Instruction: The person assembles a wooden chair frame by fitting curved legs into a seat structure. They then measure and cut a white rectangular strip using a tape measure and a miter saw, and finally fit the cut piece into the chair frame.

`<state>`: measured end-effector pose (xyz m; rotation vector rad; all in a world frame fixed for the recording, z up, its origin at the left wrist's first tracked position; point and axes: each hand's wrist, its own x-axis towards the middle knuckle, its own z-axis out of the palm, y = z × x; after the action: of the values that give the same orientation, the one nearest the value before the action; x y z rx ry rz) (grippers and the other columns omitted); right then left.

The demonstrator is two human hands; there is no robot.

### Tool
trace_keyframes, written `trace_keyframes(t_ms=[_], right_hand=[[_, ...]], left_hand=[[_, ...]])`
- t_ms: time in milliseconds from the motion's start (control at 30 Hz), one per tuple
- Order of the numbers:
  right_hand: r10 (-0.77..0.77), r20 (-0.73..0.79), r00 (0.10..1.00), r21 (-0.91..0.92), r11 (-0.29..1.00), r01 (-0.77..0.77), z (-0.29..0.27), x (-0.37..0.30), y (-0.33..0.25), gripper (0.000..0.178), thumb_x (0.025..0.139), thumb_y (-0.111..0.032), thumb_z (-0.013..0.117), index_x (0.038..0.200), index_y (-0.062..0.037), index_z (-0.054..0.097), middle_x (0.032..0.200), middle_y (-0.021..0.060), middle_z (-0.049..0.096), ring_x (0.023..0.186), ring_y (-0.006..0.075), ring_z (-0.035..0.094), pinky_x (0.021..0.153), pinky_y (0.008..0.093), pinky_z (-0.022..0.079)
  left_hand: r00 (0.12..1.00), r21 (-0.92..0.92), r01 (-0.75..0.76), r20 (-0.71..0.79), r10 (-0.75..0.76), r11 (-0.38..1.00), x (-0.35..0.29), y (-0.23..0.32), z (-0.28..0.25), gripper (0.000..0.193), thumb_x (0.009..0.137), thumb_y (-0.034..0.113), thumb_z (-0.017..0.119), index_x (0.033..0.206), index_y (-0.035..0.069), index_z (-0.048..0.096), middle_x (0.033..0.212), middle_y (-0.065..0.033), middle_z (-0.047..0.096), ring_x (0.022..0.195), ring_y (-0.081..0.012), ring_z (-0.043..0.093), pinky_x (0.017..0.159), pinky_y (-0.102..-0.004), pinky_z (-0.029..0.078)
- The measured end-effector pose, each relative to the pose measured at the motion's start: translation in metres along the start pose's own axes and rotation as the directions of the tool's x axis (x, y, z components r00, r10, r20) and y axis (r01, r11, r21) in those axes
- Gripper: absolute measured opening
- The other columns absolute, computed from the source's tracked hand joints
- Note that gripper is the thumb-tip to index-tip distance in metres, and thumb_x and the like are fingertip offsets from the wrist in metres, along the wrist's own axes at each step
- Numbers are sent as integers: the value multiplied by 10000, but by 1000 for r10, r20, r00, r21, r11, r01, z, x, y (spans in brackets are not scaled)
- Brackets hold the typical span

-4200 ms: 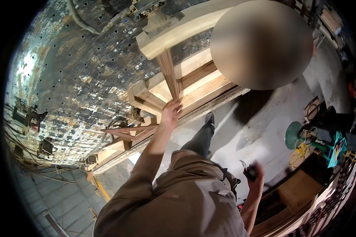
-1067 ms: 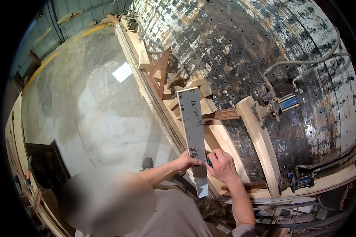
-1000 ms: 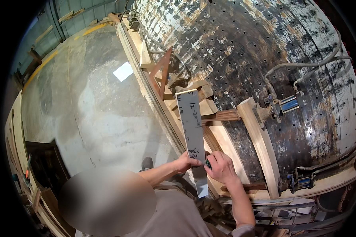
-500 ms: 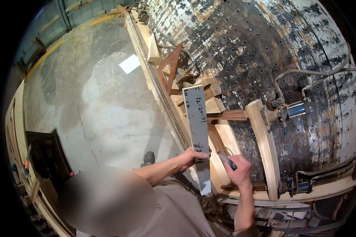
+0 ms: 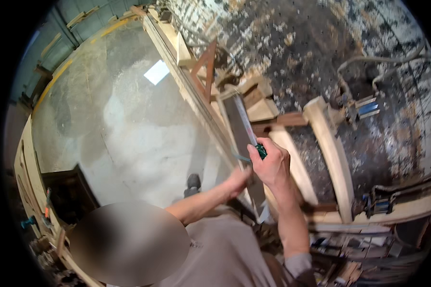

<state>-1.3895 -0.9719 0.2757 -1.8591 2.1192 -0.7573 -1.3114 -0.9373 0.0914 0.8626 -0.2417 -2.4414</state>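
A long narrow grey board [image 5: 234, 115] with a darker face lies diagonally in front of me over the wooden frame. My right hand [image 5: 271, 162] is wrapped around a tool with a green-and-black body, which looks like a tape measure [image 5: 261, 151]. A long silver strip [image 5: 244, 117] runs from it up along the board, with a small red mark near the hand. A thin pale-blue strip or cord shows beside the thumb. Close against the board's left edge is my left hand [image 5: 238, 182]; motion smears its fingers, so its grip cannot be made out.
Curved pale wooden ribs [image 5: 329, 158] stand right of the board, beside a large worn perforated drum-like surface [image 5: 316, 62]. A reddish wooden triangle [image 5: 205, 71] and wood blocks [image 5: 263, 109] lie beyond. White paper [image 5: 156, 72] rests on the concrete floor [image 5: 129, 138].
My right hand has moved up and left onto the board, with a silver strip now along it. The board has turned, hiding its marked face. My left hand has shifted to the board's left edge.
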Motion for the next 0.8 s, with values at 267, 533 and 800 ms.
trace_keyframes(t_ms=[267, 533, 800], right_hand=[[65, 159, 985, -324, 946, -10, -46, -140, 91, 195, 791, -163, 779, 972, -108, 733, 869, 85, 636, 792, 305, 644, 691, 413, 519], [95, 223, 970, -369, 929, -6, -61, -192, 121, 196, 795, -139, 762, 982, -114, 705, 925, 87, 611, 879, 305, 617, 761, 435, 483], [83, 230, 970, -419, 908, 22, -51, -203, 127, 208, 797, -119, 751, 999, -105, 701, 955, 92, 622, 885, 306, 605, 771, 433, 484]], left_hand=[[936, -395, -343, -66, 346, 852, -51, 145, -129, 466, 872, 372, 737, 1145, 10, 629, 1202, -191, 646, 1199, -359, 566, 1130, -569, 370], [935, -451, -350, -217, 280, 821, -99, 127, -190, 192, 789, -45, 629, 972, -38, 572, 970, -160, 584, 978, -301, 601, 1122, -541, 425], [921, -507, -378, -294, 257, 774, -107, 100, -193, 226, 751, -66, 628, 962, -35, 555, 921, -122, 542, 903, -267, 575, 1105, -522, 426]])
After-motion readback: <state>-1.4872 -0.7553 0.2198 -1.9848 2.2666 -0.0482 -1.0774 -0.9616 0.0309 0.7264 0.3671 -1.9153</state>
